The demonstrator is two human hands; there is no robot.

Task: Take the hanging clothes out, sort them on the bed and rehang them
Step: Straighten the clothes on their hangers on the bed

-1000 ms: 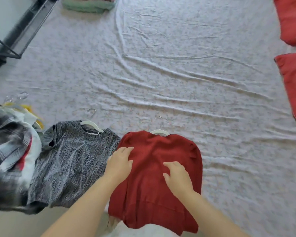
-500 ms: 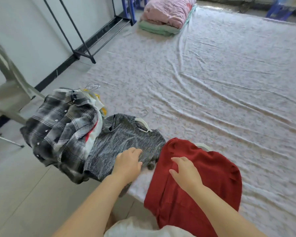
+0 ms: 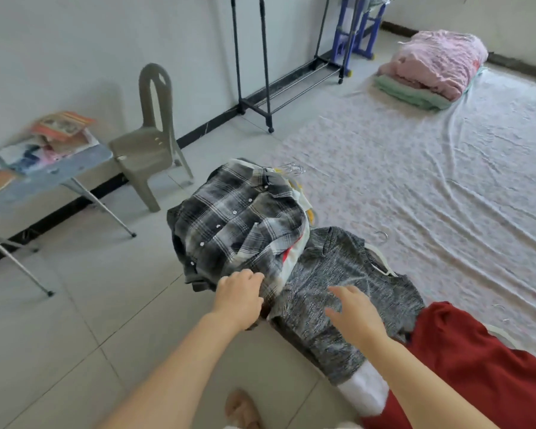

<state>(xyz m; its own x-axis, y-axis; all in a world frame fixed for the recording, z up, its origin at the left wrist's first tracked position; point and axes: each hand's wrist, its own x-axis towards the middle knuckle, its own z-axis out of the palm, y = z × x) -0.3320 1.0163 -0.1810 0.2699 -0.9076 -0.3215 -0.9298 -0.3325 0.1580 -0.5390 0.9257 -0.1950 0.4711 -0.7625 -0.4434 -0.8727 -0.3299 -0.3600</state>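
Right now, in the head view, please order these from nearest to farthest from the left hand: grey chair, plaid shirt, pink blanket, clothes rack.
1. plaid shirt, at the left hand's fingertips.
2. grey chair, off to the left.
3. clothes rack, farther back, past the chair.
4. pink blanket, at the far end of the bed.

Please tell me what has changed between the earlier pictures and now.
Both hands moved left, off the red sweater: the left hand now touches the plaid shirt, the right hand is spread over the grey top. No grip is visible. The garments stayed in place.
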